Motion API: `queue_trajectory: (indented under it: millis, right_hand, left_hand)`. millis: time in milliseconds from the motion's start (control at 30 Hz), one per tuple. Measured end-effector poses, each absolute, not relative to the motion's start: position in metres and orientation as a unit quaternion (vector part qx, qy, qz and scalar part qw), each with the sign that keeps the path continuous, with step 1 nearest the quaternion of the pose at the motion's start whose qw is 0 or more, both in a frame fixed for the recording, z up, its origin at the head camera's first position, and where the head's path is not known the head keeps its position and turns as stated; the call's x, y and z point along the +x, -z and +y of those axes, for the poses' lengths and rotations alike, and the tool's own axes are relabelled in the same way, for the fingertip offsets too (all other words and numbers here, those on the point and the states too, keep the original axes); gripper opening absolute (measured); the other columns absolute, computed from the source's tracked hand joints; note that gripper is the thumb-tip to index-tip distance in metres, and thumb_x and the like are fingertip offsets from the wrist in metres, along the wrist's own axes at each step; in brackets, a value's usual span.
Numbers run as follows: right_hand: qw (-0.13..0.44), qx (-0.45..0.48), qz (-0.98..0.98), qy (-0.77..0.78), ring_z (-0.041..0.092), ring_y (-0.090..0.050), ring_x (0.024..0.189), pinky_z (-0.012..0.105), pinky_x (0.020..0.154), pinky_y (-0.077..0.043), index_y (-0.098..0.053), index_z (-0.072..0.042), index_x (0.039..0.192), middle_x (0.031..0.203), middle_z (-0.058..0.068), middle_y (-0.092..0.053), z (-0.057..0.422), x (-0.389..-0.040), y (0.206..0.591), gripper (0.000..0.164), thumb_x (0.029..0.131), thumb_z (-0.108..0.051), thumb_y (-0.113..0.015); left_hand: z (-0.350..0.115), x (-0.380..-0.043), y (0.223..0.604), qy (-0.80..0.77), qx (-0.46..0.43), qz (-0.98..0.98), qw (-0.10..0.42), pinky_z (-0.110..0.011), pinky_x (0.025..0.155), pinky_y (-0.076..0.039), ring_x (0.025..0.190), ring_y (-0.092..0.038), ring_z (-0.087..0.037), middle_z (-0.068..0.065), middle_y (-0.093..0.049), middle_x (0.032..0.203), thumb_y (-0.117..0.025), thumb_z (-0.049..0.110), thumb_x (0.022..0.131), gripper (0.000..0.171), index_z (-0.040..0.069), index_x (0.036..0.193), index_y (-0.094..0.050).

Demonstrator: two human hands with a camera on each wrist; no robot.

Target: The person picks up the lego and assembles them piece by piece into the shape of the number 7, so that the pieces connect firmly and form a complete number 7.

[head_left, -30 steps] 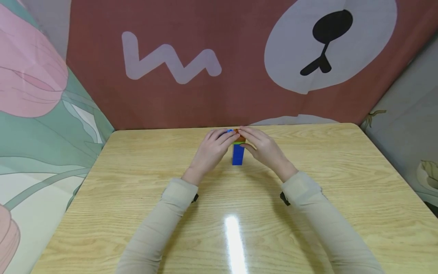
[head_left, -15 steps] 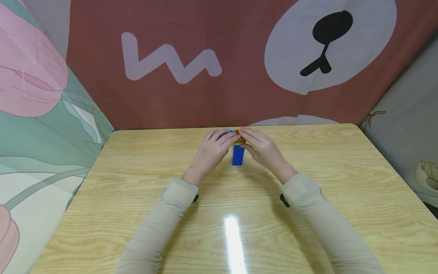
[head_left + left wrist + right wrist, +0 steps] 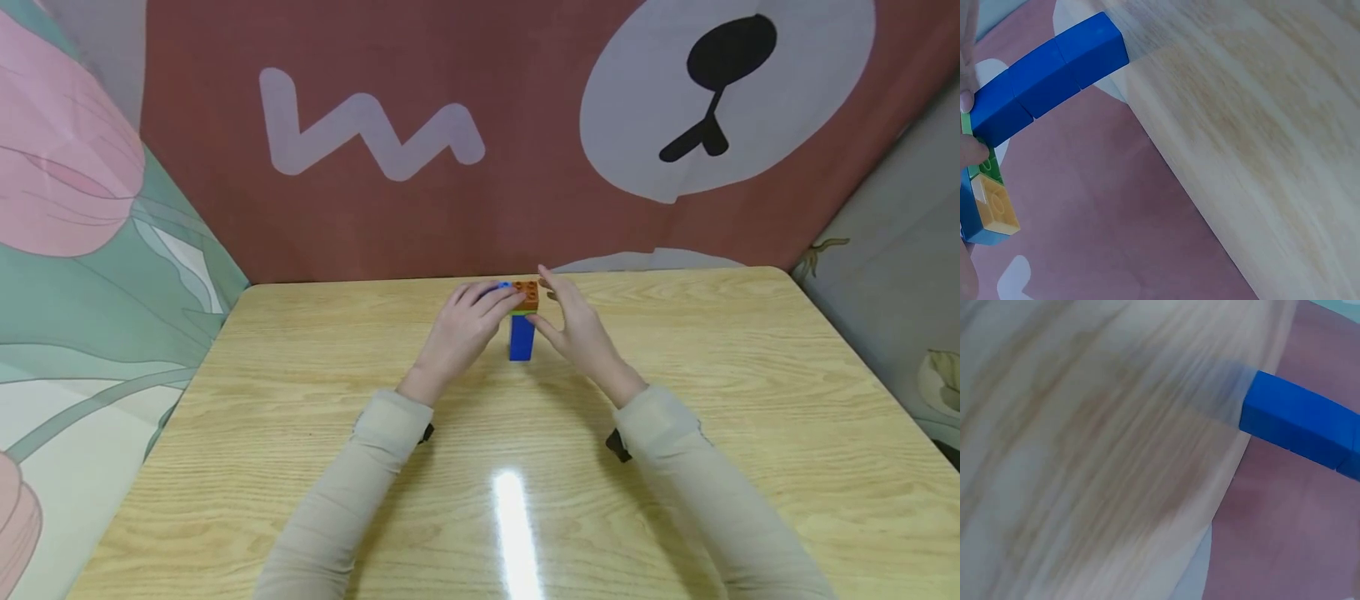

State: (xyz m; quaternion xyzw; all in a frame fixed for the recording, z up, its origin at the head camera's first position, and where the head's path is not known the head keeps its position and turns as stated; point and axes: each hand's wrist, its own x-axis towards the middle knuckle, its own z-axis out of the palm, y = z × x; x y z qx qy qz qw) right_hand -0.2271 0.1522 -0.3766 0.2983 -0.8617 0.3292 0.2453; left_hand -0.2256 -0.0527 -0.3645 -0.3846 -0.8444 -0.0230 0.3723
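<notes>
A blue column (image 3: pixel 522 338) of stacked toy building blocks stands upright on the table, with a thin green brick (image 3: pixel 988 166) across its top. Above the green lies a studded orange brick (image 3: pixel 531 293), and beside it a blue brick (image 3: pixel 504 285). A yellow brick (image 3: pixel 997 205) sticks out under the left end, seen in the left wrist view. My left hand (image 3: pixel 467 323) grips this top part, its fingers over the bricks and thumb at the green one. At the right side my right hand (image 3: pixel 583 335) has its fingers spread off the orange brick, thumb close to its lower edge; contact cannot be told.
The wooden table (image 3: pixel 300 467) ends at a back edge just behind the blocks. A reddish printed cloth (image 3: pixel 420 225) hangs directly behind it. Patterned cloths also flank the left and right sides.
My right hand's fingers have lifted off the orange brick and spread to the right, baring its studs. The left hand and the column stay in place.
</notes>
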Motion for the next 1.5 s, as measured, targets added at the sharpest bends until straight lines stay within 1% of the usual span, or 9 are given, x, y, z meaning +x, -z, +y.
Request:
queue_trajectory:
  millis: [100,167,300,433,600,667,767,1100,1500]
  right_hand:
    - [0.165,0.253,-0.867,-0.396,0.036,-0.058,0.115,0.045,0.096,-0.052,-0.042,0.006,0.138,0.126,0.024,-0.056,0.152,-0.227,0.374,0.058,0.087,-0.007,-0.068]
    - [0.134,0.238,-0.863,-0.426,0.035,-0.06,0.113,0.044,0.095,-0.053,-0.047,0.006,0.135,0.123,0.023,-0.059,0.153,-0.229,0.374,0.053,0.088,-0.007,-0.067]
    - [0.116,0.233,-0.854,-0.451,0.034,-0.062,0.11,0.042,0.093,-0.054,-0.048,0.006,0.133,0.119,0.023,-0.062,0.153,-0.23,0.373,0.05,0.088,-0.005,-0.067]
    - [0.103,0.222,-0.856,-0.456,0.034,-0.061,0.111,0.042,0.094,-0.054,-0.048,0.004,0.134,0.121,0.022,-0.061,0.152,-0.229,0.371,0.051,0.088,-0.008,-0.067]
    - [0.078,0.195,-0.859,-0.467,0.034,-0.059,0.115,0.043,0.096,-0.053,-0.046,0.002,0.137,0.125,0.021,-0.059,0.151,-0.228,0.368,0.053,0.09,-0.011,-0.066]
    - [0.064,0.185,-0.86,-0.471,0.034,-0.058,0.117,0.044,0.098,-0.052,-0.044,0.0,0.139,0.127,0.021,-0.058,0.152,-0.228,0.369,0.054,0.091,-0.013,-0.065]
    - [0.046,0.174,-0.862,-0.475,0.034,-0.056,0.119,0.045,0.099,-0.05,-0.042,-0.002,0.141,0.129,0.02,-0.057,0.154,-0.228,0.369,0.055,0.093,-0.017,-0.063]
    - [0.03,0.171,-0.844,-0.508,0.038,-0.053,0.12,0.049,0.102,-0.047,-0.04,-0.002,0.143,0.129,0.026,-0.055,0.157,-0.229,0.371,0.052,0.095,-0.011,-0.058]
    - [-0.032,0.114,-0.859,-0.499,0.035,-0.061,0.113,0.047,0.095,-0.052,-0.041,-0.009,0.145,0.128,0.021,-0.059,0.154,-0.227,0.369,0.054,0.096,-0.024,-0.058]
  left_hand:
    - [-0.055,-0.225,0.363,0.036,-0.388,-0.85,0.354,-0.034,0.104,-0.046,0.121,-0.055,-0.019,0.002,-0.064,0.126,-0.07,0.01,0.087,0.045,0.017,0.13,-0.058]
    - [-0.056,-0.226,0.363,0.053,-0.39,-0.852,0.345,-0.034,0.105,-0.045,0.122,-0.055,-0.019,0.001,-0.064,0.127,-0.069,0.012,0.087,0.045,0.017,0.131,-0.058]
    - [-0.059,-0.227,0.364,0.12,-0.39,-0.851,0.33,-0.037,0.108,-0.044,0.124,-0.055,-0.022,-0.004,-0.062,0.13,-0.07,0.015,0.087,0.044,0.013,0.13,-0.059]
    - [-0.063,-0.229,0.367,0.228,-0.346,-0.856,0.307,-0.041,0.107,-0.045,0.125,-0.053,-0.031,-0.014,-0.054,0.136,-0.072,0.018,0.086,0.049,0.005,0.13,-0.056]
    - [-0.07,-0.231,0.371,0.409,-0.246,-0.854,0.207,-0.045,0.106,-0.044,0.127,-0.047,-0.034,-0.02,-0.042,0.139,-0.066,0.021,0.091,0.056,0.001,0.137,-0.042]
    - [-0.073,-0.232,0.375,0.47,-0.216,-0.839,0.17,-0.045,0.106,-0.044,0.124,-0.049,-0.033,-0.019,-0.044,0.135,-0.063,0.019,0.092,0.053,0.0,0.137,-0.041]
    - [-0.077,-0.234,0.38,0.516,-0.198,-0.821,0.145,-0.044,0.101,-0.048,0.116,-0.054,-0.032,-0.019,-0.051,0.127,-0.061,0.015,0.094,0.046,-0.001,0.134,-0.045]
    - [-0.078,-0.235,0.381,0.576,-0.192,-0.783,0.137,-0.04,0.095,-0.054,0.113,-0.06,-0.033,-0.021,-0.058,0.122,-0.063,0.012,0.092,0.041,-0.003,0.13,-0.053]
    - [-0.081,-0.238,0.381,0.597,-0.095,-0.793,0.071,-0.04,0.095,-0.053,0.106,-0.064,-0.029,-0.017,-0.065,0.119,-0.062,0.024,0.094,0.038,0.006,0.127,-0.06]
